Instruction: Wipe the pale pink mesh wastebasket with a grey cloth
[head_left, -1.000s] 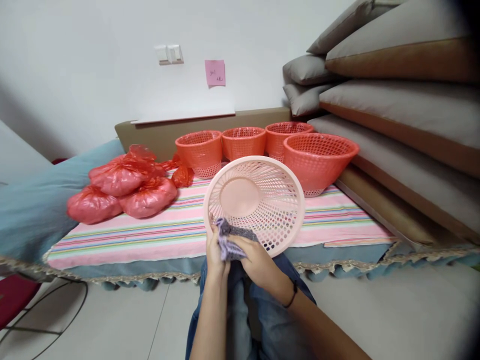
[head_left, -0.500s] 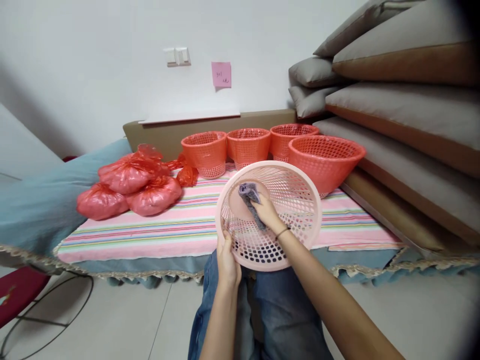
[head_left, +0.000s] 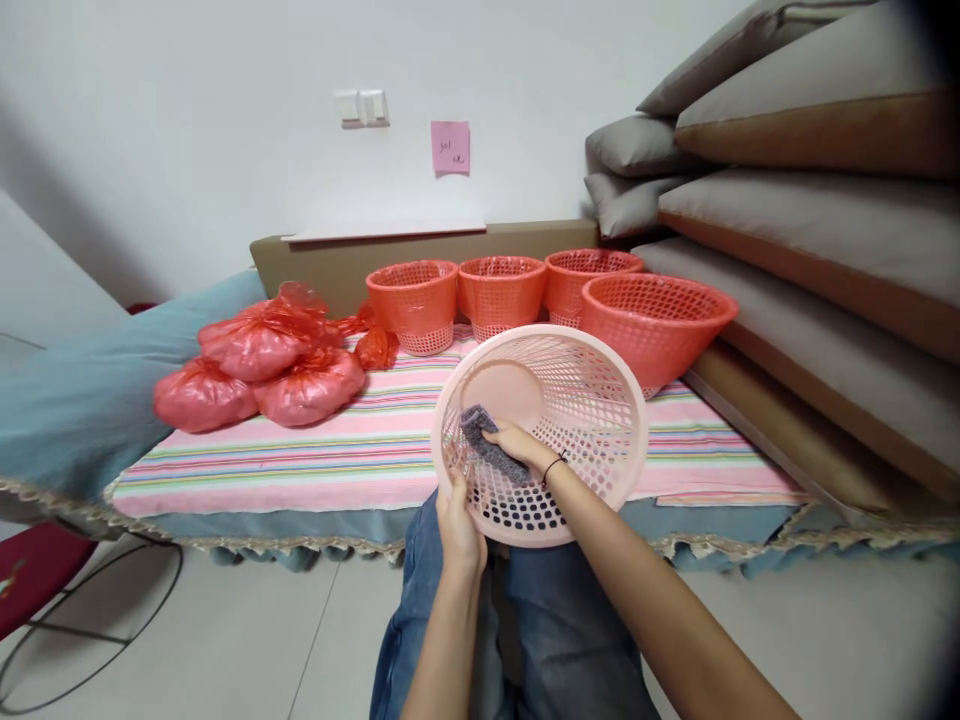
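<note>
A pale pink plastic basket (head_left: 634,440) with a perforated wall is tilted over my knees, its opening toward me. My left hand (head_left: 459,525) grips its rim at the lower left, thumb inside. Inside the basket, my right hand (head_left: 517,447) holds a folded grey-purple cloth (head_left: 495,450) against the left part of the inner wall, below the round solid base. Part of the left hand's fingers is hidden behind the basket wall.
Red baskets (head_left: 412,300) line the back of the striped cloth (head_left: 300,470). Tied red bags (head_left: 255,350) lie at the left. Grey-brown cushions (head_left: 810,220) are stacked at the right. A dark red stool (head_left: 45,575) stands at lower left.
My right hand has moved the cloth down and slightly left, off the basket's base and onto the side wall. My left hand keeps its hold on the rim.
</note>
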